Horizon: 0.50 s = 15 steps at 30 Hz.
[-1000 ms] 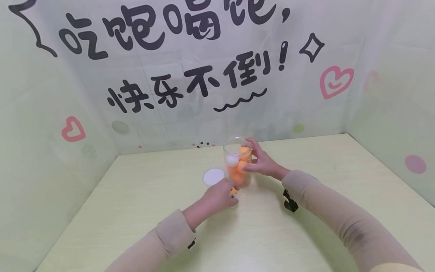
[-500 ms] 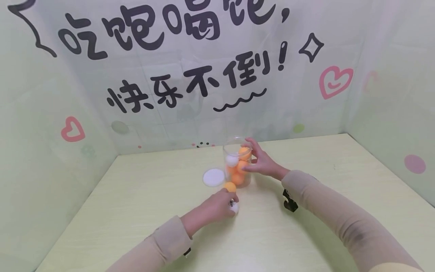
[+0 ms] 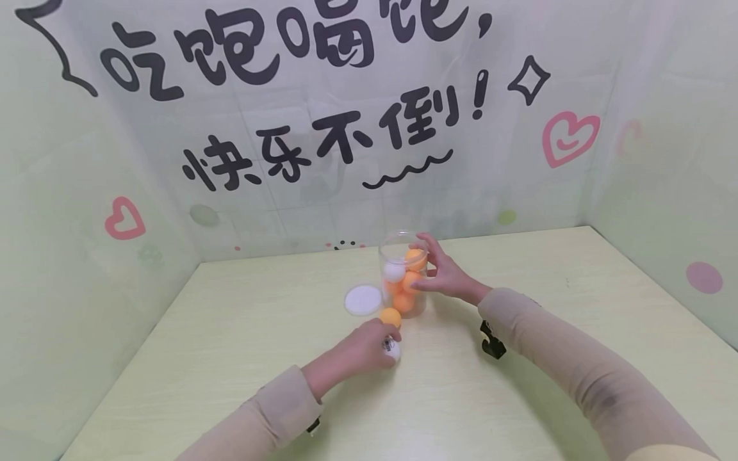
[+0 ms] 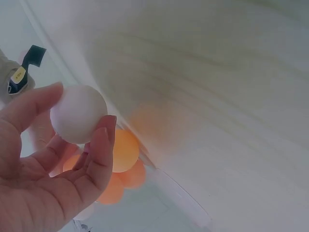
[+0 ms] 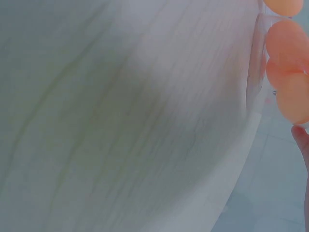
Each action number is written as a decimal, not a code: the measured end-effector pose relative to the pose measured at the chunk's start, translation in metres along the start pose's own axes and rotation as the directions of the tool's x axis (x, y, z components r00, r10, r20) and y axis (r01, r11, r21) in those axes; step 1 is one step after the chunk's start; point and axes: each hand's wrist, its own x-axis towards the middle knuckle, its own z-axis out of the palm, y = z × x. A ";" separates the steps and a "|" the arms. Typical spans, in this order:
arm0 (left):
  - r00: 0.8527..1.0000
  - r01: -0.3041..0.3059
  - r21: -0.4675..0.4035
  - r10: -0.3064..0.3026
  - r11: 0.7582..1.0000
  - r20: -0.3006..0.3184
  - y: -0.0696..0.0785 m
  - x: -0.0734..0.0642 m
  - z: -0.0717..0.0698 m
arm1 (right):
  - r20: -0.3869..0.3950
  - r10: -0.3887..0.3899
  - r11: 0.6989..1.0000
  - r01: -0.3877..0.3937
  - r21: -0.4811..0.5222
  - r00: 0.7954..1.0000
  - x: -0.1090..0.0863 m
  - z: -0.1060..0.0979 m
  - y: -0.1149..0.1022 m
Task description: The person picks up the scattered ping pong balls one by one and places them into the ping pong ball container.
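Note:
My left hand (image 3: 360, 349) pinches a white ping-pong ball (image 4: 78, 115) between thumb and fingers, low over the table; dark print shows on the ball in the head view. Just beyond those fingers is an orange ping-pong ball (image 3: 390, 316), in front of the jar; whether the fingers touch it I cannot tell. My right hand (image 3: 450, 278) grips the right side of a clear open-topped jar (image 3: 401, 246), which stands upright. Inside the jar lie several orange balls (image 3: 403, 302) and a white ball (image 3: 394, 272). In the right wrist view only a fingertip (image 5: 300, 135) shows against the jar.
A round white lid (image 3: 363, 300) lies flat on the table (image 3: 242, 333), left of the jar. Behind the table hangs a printed wall sheet (image 3: 323, 205), and similar panels close off both sides.
My left hand has drawn back a little from the jar towards me with the white ball. The orange ball in front of the jar has come into clearer view. The right hand stays on the jar.

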 end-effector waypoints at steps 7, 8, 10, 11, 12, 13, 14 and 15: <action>0.999 -0.018 -0.011 0.017 1.000 -0.040 0.001 0.000 -0.008 | 0.002 0.005 1.000 -0.005 -0.007 1.000 0.000 0.000 -0.002; 0.998 -0.025 -0.011 0.024 1.000 -0.051 0.002 0.000 -0.009 | 0.002 0.004 1.000 -0.004 -0.007 1.000 0.000 0.000 -0.002; 0.997 -0.033 -0.022 0.031 0.999 -0.070 0.003 0.000 -0.013 | 0.003 0.004 1.000 -0.004 -0.005 1.000 -0.001 0.001 -0.002; 0.996 -0.038 -0.027 0.035 0.999 -0.083 0.004 0.000 -0.014 | 0.004 0.004 1.000 -0.004 -0.004 1.000 -0.001 0.001 -0.003; 0.995 -0.041 -0.032 0.037 0.999 -0.095 0.005 0.000 -0.016 | 0.005 0.002 1.000 -0.002 -0.003 1.000 -0.001 0.001 -0.003; 0.994 -0.042 -0.036 0.038 0.998 -0.106 0.005 0.000 -0.018 | 0.005 0.000 1.000 0.000 -0.003 1.000 -0.001 0.001 -0.003; 0.992 -0.047 -0.038 0.042 0.998 -0.121 0.005 0.001 -0.019 | 0.006 -0.002 1.000 0.002 -0.003 1.000 -0.001 0.001 -0.003; 0.990 -0.050 -0.039 0.044 0.998 -0.135 0.005 0.001 -0.020 | 0.006 -0.004 1.000 0.004 -0.003 1.000 -0.001 0.001 -0.004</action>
